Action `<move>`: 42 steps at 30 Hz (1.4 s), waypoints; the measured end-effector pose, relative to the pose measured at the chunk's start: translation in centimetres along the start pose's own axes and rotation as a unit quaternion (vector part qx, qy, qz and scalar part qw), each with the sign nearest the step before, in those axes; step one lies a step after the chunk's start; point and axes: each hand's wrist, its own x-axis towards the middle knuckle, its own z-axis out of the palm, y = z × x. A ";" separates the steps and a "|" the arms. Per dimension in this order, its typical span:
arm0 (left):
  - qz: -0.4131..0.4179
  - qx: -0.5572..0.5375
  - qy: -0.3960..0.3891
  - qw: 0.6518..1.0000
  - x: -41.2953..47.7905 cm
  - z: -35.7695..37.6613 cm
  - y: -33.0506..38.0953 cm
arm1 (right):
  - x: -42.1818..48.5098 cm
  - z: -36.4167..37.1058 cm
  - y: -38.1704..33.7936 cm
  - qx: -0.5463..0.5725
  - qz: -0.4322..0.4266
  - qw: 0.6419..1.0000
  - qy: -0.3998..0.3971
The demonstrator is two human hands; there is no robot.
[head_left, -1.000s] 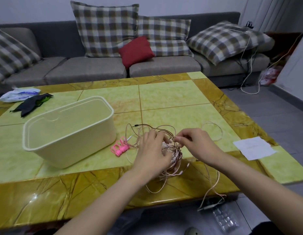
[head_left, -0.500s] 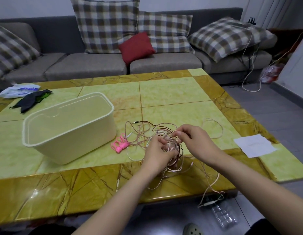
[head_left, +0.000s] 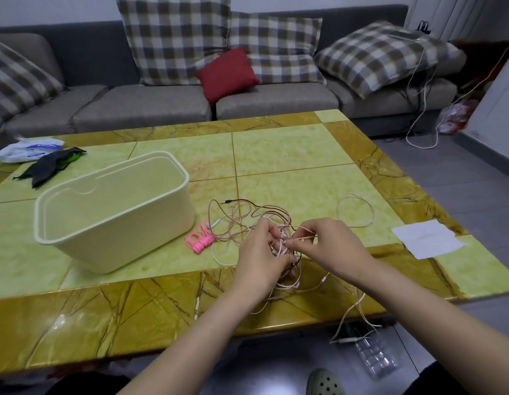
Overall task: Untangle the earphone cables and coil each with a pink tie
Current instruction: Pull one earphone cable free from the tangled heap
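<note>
A tangle of thin pink, white and dark earphone cables (head_left: 241, 220) lies on the yellow marble table (head_left: 290, 155) near its front edge. My left hand (head_left: 261, 258) grips the knotted middle of the bundle from the left. My right hand (head_left: 330, 246) pinches a pale strand at the knot, its fingertips close to the left hand's. One cable end hangs over the table's front edge (head_left: 350, 317). A small heap of pink ties (head_left: 200, 240) rests on the table just left of the tangle.
A cream plastic tub (head_left: 110, 209) stands left of the ties. A white paper sheet (head_left: 427, 238) lies at the table's right edge. A dark cloth (head_left: 48, 163) and a plastic bag (head_left: 28, 148) sit far left. A grey sofa with checked cushions (head_left: 173, 38) runs behind.
Both hands have drawn toward the front edge with the knot; my right hand has pulled a pale strand out to the right.
</note>
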 end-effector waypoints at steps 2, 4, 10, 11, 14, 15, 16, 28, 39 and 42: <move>0.010 0.004 0.008 1.000 -0.1 0.0 -0.2 | -0.1 0.1 -0.1 -0.017 -0.011 1.000 0.010; 0.006 0.005 0.010 1.000 -0.1 0.0 -0.5 | -0.1 0.2 -0.1 -0.021 -0.012 1.000 0.018; -0.094 -0.059 -0.039 0.993 0.0 -0.7 -0.4 | 0.1 0.2 -0.3 0.073 0.005 0.997 0.008; -0.108 -0.094 -0.045 0.989 0.0 -0.8 -0.2 | 0.0 0.2 -0.4 0.098 0.011 0.995 0.007; -0.113 -0.167 -0.056 0.978 -0.1 -1.3 0.2 | -0.1 0.2 -0.4 0.158 0.040 0.987 -0.008; -0.103 -0.163 -0.054 0.980 -0.1 -1.3 0.3 | -0.1 0.2 -0.3 0.164 0.048 0.985 -0.019; -0.094 -0.154 -0.050 0.982 -0.2 -1.3 0.3 | -0.1 0.3 -0.1 0.163 0.053 0.985 -0.030; -0.030 -0.115 -0.094 0.988 0.1 -2.7 0.5 | 0.0 -0.4 0.2 0.047 -0.050 0.990 -0.123; 0.021 0.347 -0.090 0.933 1.5 -3.6 -1.6 | 0.4 -2.7 0.5 0.233 0.071 0.964 -0.107; 0.054 0.355 -0.040 0.933 1.7 -3.9 -1.1 | 0.5 -3.0 1.1 0.171 0.052 0.979 -0.093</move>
